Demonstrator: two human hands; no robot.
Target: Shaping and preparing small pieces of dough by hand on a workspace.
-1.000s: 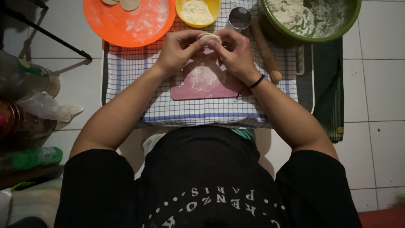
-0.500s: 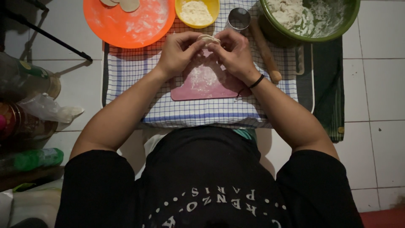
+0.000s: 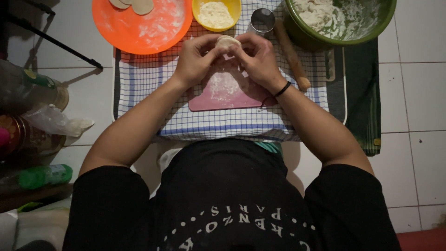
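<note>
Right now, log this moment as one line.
left hand + right hand: pinching dough round | under: pink board | nearby: rolling pin, green bowl

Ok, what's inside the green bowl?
The green bowl holds pale dough lumps on its left side, and flour dusts its inner wall. The picture's top edge cuts off the far part, so what lies there cannot be seen.

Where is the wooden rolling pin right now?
In the head view, the rolling pin lies slanted on the checked cloth, just right of the right hand, between the metal cutter ring and the green bowl.
</note>
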